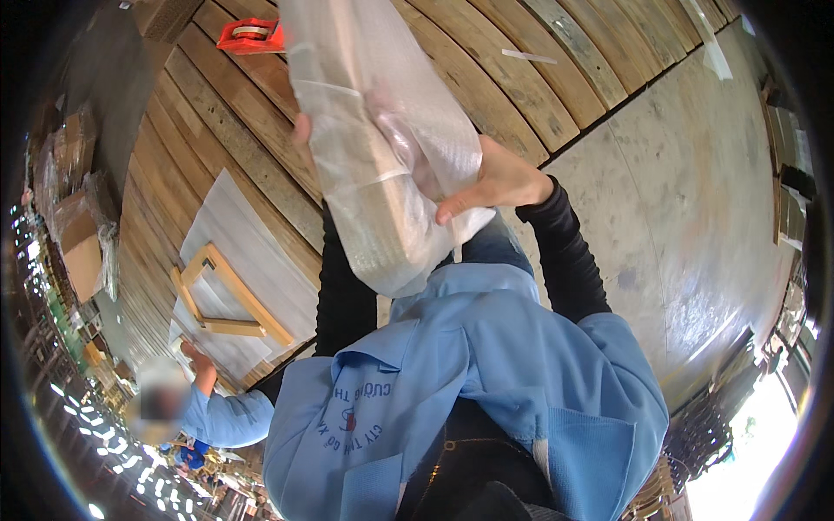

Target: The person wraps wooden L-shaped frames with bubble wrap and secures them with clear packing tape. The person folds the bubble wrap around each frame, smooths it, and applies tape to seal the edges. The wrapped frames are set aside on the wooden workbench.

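Observation:
A long, bulky package point(382, 200) in translucent white packing wrap is held up in front of my body, tilted, with tan wooden-looking pieces showing faintly through it. My right hand point(504, 178) grips its right side, thumb across the front. At its left edge only a bit of my left hand point(301, 130) shows, holding that side; the rest is hidden behind the package. Clear strips of tape or wrap seams cross its surface. Beyond the package's left side, an orange-red tape dispenser point(252, 36) lies on the wooden slat table point(486, 52).
Left on the table, a light wooden frame point(234, 295) lies on a white wrap sheet point(228, 204), with a co-worker's hand point(198, 356) beside it. A tape strip point(529, 56) sticks to the slats. Plastic-wrapped cardboard boxes point(80, 234) stand far left. Concrete floor point(678, 191) spreads right.

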